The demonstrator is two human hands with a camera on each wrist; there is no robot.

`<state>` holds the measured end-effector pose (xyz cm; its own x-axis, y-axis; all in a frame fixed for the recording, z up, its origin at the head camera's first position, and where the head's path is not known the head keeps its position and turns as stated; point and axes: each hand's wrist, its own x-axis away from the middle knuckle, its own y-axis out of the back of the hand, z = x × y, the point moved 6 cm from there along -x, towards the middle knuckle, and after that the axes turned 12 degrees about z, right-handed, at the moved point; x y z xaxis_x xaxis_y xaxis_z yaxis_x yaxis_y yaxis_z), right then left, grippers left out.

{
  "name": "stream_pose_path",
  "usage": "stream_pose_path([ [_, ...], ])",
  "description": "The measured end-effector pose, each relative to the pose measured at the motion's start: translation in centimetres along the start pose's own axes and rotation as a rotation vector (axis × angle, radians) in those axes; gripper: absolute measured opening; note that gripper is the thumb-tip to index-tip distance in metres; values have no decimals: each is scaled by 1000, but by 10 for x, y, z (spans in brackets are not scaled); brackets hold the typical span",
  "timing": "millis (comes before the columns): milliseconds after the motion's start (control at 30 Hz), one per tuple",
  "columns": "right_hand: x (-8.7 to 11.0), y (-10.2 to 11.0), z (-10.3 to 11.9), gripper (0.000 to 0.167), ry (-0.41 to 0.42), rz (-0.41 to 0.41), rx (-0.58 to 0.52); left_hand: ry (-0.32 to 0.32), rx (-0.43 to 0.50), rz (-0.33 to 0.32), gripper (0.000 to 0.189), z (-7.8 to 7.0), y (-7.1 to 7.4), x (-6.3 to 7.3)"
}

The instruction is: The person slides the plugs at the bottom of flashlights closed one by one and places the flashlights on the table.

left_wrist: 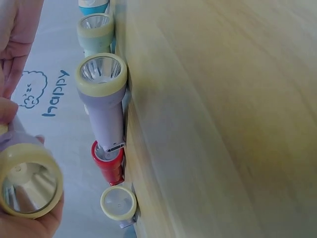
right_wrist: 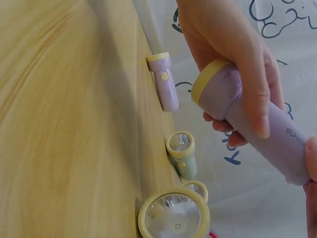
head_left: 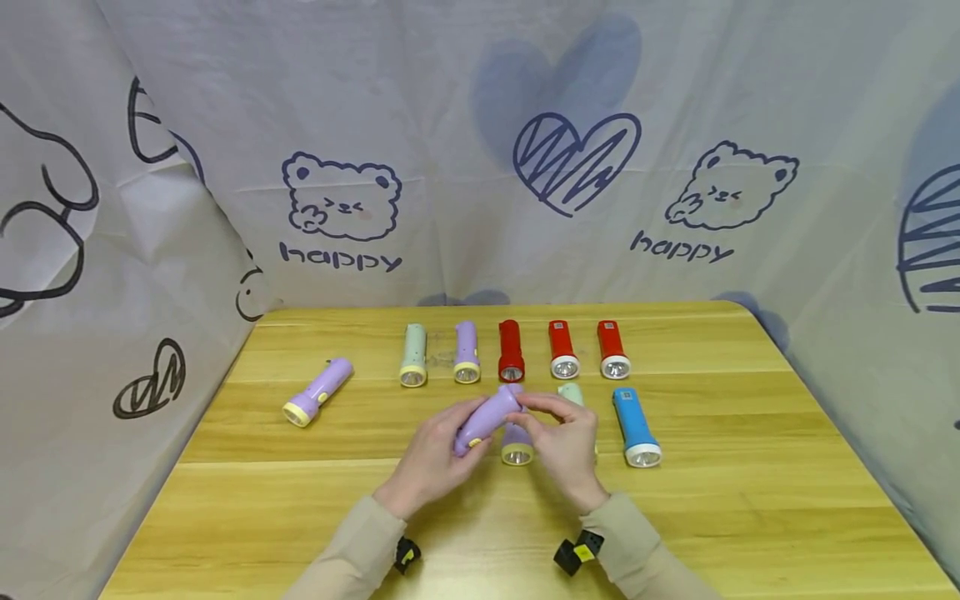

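Over the middle of the table, my left hand [head_left: 431, 458] grips a purple flashlight [head_left: 487, 418] around its body, thumb along one side. Its yellow-rimmed lens [left_wrist: 30, 187] faces the left wrist camera. At the tail end, the thumb and index finger of my right hand [head_left: 564, 446] pinch the same flashlight. Just beneath it on the table, another purple flashlight [head_left: 517, 448] lies partly covered by the held one. A mint green flashlight [head_left: 570, 392] is mostly hidden behind my right hand, and a blue flashlight [head_left: 634, 425] lies to the right of it.
Along the back lie a mint green flashlight [head_left: 413, 354], a purple one [head_left: 467, 352], a dark red one [head_left: 512, 350] and two red ones with white heads [head_left: 563, 348]. A separate purple flashlight [head_left: 319, 392] lies at left. Patterned cloth [head_left: 465, 225] hangs behind the wooden table [head_left: 247, 500].
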<state>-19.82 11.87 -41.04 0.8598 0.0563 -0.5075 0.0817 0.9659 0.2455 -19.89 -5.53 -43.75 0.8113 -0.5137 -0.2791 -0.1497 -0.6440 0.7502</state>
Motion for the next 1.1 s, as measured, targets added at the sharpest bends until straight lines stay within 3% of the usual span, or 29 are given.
stream_pose_path([
  [267, 3, 1, -21, 25, -46, 13, -60, 60, 88, 154, 54, 5, 1, 0],
  [500, 2, 2, -32, 21, -103, 154, -82, 82, 196, 386, 53, 9, 1, -1],
  [600, -1, 3, -33, 21, -136, 207, -80, 107, 239, 456, 58, 10, 0, -1],
  [900, -9, 7, -32, 21, -172, 289, -61, 112, 316, 556, 57, 9, 1, -6],
  [1100, -12, 6, -31, 23, -135, 304, -74, 131, 365, 551, 58, 11, 4, -9],
])
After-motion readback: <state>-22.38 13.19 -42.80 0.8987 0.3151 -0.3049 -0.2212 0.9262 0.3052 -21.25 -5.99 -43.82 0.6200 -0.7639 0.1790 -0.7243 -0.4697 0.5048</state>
